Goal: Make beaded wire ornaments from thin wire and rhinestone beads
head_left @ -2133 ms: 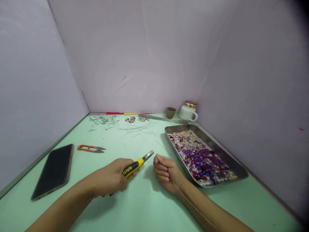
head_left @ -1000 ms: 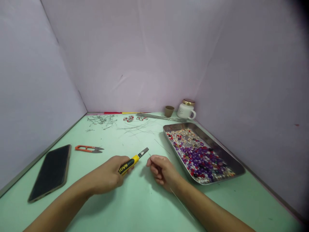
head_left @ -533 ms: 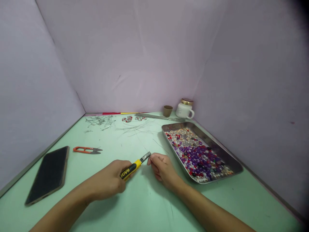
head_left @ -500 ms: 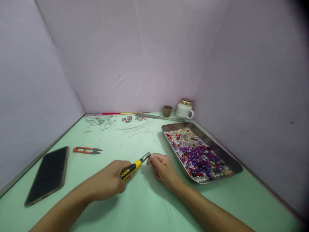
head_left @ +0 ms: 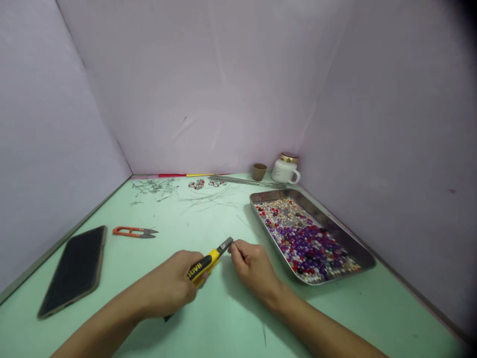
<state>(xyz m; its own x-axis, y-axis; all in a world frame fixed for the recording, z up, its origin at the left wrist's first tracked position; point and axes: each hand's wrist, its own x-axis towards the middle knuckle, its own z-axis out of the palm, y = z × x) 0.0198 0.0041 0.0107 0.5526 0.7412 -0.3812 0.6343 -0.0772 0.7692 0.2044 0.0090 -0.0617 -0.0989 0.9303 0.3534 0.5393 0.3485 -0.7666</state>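
My left hand [head_left: 177, 281] is wrapped round a pair of pliers [head_left: 208, 262] with yellow and black handles, held above the green table. The metal jaws point up and to the right and meet the fingertips of my right hand [head_left: 253, 266]. Those fingers are closed in a pinch on a thin wire [head_left: 225, 233], of which only a faint bit shows by the jaws. Its end between the fingers is hidden. To the right of my right hand lies a metal tray [head_left: 274, 242] of purple, red, white and dark beads [head_left: 307, 243].
Orange-handled thread snips [head_left: 134, 232] and a phone [head_left: 74, 271] lie at left. Behind are wire scraps [head_left: 156, 187], beaded pieces [head_left: 197, 184], loose wires [head_left: 210, 198], a bundle of straight wires [head_left: 248, 182], a brown cup [head_left: 259, 172] and a lidded white mug [head_left: 285, 170]. Walls enclose the table.
The pliers have turned a little in my left hand, and a dark handle end now shows below it. Both hands have shifted slightly down, with jaws and fingertips still together.
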